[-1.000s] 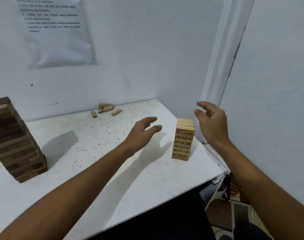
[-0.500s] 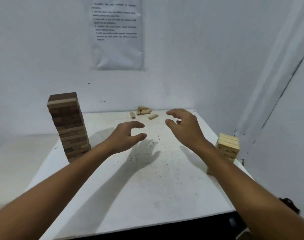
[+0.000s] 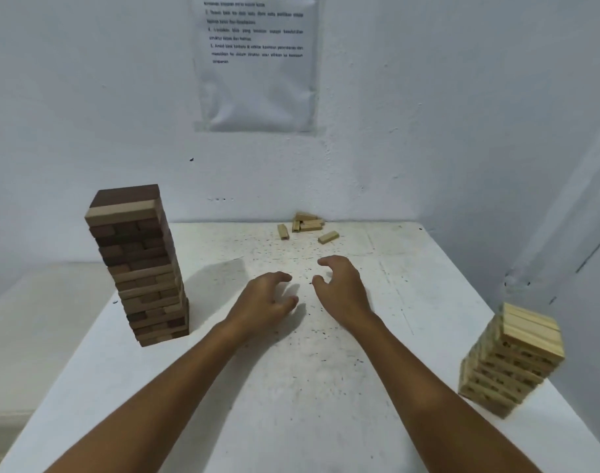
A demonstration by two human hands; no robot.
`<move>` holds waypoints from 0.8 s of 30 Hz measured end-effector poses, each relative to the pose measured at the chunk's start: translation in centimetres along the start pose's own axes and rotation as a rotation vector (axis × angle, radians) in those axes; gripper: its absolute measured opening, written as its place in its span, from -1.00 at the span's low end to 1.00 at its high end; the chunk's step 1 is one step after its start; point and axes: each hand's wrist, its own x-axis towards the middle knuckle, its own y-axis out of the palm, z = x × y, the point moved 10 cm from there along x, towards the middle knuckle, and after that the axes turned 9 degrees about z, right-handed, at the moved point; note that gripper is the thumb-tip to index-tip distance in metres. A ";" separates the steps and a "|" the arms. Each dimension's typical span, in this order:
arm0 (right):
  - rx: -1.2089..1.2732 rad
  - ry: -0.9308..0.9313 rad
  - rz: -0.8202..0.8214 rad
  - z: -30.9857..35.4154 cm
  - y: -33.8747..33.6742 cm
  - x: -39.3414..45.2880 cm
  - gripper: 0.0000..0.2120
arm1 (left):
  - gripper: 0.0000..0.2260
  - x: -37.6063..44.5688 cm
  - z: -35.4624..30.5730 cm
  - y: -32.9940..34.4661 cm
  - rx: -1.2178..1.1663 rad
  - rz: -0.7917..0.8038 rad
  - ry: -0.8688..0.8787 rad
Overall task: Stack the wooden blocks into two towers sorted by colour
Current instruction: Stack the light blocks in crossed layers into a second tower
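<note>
Blocks [image 3: 307, 227] lie loose at the bench [image 3: 325, 387] far edge, dead ahead of your hands, nearest one [image 3: 328, 237] long axis crosswise and closer to your right hand [image 3: 342, 288] than left [image 3: 264, 302]; both half-curled, holding nothing.

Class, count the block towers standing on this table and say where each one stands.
2. The tall dark-and-light brown wooden block tower stands at the left side of the white table; the shorter pale yellow wooden block tower stands near its right edge. Loose pale blocks lie at the back.
</note>
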 end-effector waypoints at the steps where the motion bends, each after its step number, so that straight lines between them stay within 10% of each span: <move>1: -0.035 -0.002 -0.003 -0.1 0.2 1.0 -0.62 | -0.57 0.8 0.3 0.0 -0.006 -0.018 -0.013; 24: -0.720 -0.010 0.191 -3.1 5.0 16.0 -0.52 | -0.49 14.5 2.4 1.7 0.370 0.082 -0.102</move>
